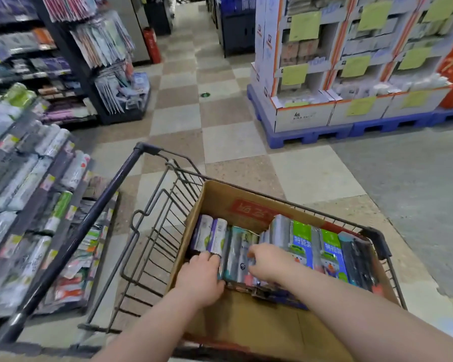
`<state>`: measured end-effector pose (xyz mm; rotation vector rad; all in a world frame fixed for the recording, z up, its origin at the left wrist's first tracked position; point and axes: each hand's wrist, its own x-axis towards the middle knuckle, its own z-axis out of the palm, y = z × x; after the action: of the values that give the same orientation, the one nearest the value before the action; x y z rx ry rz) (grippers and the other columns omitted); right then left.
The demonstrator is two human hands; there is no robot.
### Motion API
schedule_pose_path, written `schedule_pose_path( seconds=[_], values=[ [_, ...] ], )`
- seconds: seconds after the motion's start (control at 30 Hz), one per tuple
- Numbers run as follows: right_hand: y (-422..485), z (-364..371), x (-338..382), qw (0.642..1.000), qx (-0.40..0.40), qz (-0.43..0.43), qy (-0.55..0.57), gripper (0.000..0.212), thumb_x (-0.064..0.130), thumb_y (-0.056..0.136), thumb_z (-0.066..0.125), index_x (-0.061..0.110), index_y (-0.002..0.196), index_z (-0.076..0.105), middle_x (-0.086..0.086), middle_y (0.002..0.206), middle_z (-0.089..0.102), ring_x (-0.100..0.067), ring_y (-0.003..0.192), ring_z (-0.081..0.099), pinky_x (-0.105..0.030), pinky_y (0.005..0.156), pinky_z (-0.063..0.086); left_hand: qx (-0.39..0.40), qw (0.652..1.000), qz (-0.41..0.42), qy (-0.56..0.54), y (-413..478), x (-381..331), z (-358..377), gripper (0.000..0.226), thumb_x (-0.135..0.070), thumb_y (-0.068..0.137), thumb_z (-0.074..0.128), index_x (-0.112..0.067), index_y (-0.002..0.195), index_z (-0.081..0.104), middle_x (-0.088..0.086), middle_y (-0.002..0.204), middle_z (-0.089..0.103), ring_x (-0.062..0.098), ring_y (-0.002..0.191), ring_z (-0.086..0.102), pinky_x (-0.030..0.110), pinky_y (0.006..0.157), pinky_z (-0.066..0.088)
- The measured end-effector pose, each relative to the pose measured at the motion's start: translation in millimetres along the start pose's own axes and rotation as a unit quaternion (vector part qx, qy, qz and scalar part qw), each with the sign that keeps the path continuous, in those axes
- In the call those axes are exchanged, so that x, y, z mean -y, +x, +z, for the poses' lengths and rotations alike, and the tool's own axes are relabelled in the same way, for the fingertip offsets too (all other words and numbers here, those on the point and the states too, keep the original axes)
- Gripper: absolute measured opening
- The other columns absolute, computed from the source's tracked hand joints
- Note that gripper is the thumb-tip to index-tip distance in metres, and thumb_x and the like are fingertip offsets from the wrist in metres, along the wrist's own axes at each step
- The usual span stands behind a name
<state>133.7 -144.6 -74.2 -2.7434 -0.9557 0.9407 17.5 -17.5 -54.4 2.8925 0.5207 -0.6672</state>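
grey pack (237,253): is stood in the cardboard box (220,202), between the purple rolls (209,236) and the green-blue packs (302,244) | left hand (202,275): is curled around the pack's left edge, which is gripped | right hand (268,262): fingers are bent over its right edge, which is held | box: is placed inside the shopping cart (110,189), near the shelf (24,178)

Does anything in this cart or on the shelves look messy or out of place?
The packs in the cardboard box stand upright, gripped by left hand and right hand. On the lowest left shelf, packets lie slumped and overlapping.
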Motion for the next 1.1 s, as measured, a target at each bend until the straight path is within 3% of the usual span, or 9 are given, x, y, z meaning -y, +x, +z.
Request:
schedule_pose_path(
  seconds=[0.2, 0.3, 0.47, 0.57, 0.77, 0.9, 1.03, 1.1],
  values=[
    [80, 5, -2, 0.99, 0.062, 0.004, 0.127, 0.036, 0.027, 0.091, 0.052, 0.01, 0.122, 0.058, -0.01, 0.121, 0.061, -0.025, 0.106, 0.061, -0.037, 0.089, 0.053, 0.036, 0.995, -0.069, -0.064, 53, 2, 8, 0.062, -0.038, 0.092, 0.053, -0.02, 0.145, 0.027, 0.005, 0.154, 0.018, 0.025, 0.139, 0.027, 0.04, 0.112, 0.032],
    [113, 11, 5, 0.974, 0.089, 0.021, 0.208, 0.048, 0.036, 0.091, 0.057, 0.008, 0.129, 0.051, -0.01, 0.123, 0.057, -0.025, 0.108, 0.059, -0.034, 0.09, 0.052, 0.052, 0.987, -0.107, -0.105, 75, 5, 16, 0.068, -0.037, 0.093, 0.053, -0.022, 0.149, 0.019, 0.005, 0.16, 0.003, 0.026, 0.146, 0.014, 0.041, 0.118, 0.023],
    [154, 30, 19, 0.935, 0.105, 0.078, 0.331, 0.069, 0.052, 0.083, 0.066, 0.012, 0.135, 0.044, -0.008, 0.134, 0.055, -0.026, 0.119, 0.055, -0.034, 0.099, 0.046, 0.058, 0.965, -0.177, -0.185, 102, 9, 25, 0.076, -0.035, 0.093, 0.054, -0.023, 0.153, 0.009, 0.002, 0.162, -0.004, 0.024, 0.149, 0.007, 0.039, 0.12, 0.018],
    [169, 38, 23, 0.908, 0.117, 0.102, 0.388, 0.068, 0.05, 0.082, 0.068, 0.013, 0.134, 0.045, -0.007, 0.133, 0.056, -0.025, 0.12, 0.055, -0.027, 0.095, 0.043, 0.056, 0.948, -0.209, -0.233, 115, 11, 28, 0.079, -0.034, 0.095, 0.052, -0.023, 0.154, 0.002, 0.002, 0.162, -0.007, 0.024, 0.149, 0.004, 0.036, 0.12, 0.014],
    [184, 48, 31, 0.889, 0.126, 0.097, 0.429, 0.042, 0.032, 0.079, 0.071, 0.02, 0.119, 0.064, -0.005, 0.12, 0.066, -0.021, 0.111, 0.062, -0.02, 0.086, 0.045, 0.034, 0.922, -0.279, -0.265, 139, 9, 35, 0.084, -0.036, 0.092, 0.053, -0.018, 0.154, 0.0, 0.007, 0.162, 0.002, 0.029, 0.148, 0.006, 0.039, 0.121, 0.012],
    [180, 51, 19, 0.858, 0.139, 0.117, 0.48, 0.038, 0.02, 0.077, 0.069, 0.018, 0.115, 0.064, -0.005, 0.111, 0.068, -0.018, 0.099, 0.064, -0.021, 0.08, 0.049, 0.016, 0.908, -0.326, -0.264, 149, 2, 30, 0.084, -0.029, 0.09, 0.054, -0.016, 0.154, 0.002, 0.01, 0.158, 0.009, 0.032, 0.143, 0.015, 0.039, 0.118, 0.018],
    [172, 46, 6, 0.836, 0.149, 0.096, 0.52, 0.027, 0.013, 0.078, 0.066, 0.02, 0.104, 0.064, -0.002, 0.097, 0.066, -0.013, 0.084, 0.061, -0.017, 0.062, 0.047, 0.018, 0.908, -0.333, -0.253, 154, 2, 30, 0.077, -0.025, 0.089, 0.055, -0.017, 0.152, 0.012, 0.011, 0.151, 0.016, 0.033, 0.138, 0.025, 0.04, 0.113, 0.026],
    [169, 42, 2, 0.829, 0.155, 0.087, 0.53, 0.025, 0.011, 0.079, 0.064, 0.022, 0.101, 0.062, -0.003, 0.098, 0.065, -0.015, 0.089, 0.062, -0.02, 0.068, 0.05, 0.018, 0.907, -0.332, -0.259, 157, 3, 32, 0.077, -0.024, 0.088, 0.057, -0.019, 0.151, 0.013, 0.011, 0.148, 0.018, 0.033, 0.135, 0.032, 0.042, 0.109, 0.032]
  ],
)
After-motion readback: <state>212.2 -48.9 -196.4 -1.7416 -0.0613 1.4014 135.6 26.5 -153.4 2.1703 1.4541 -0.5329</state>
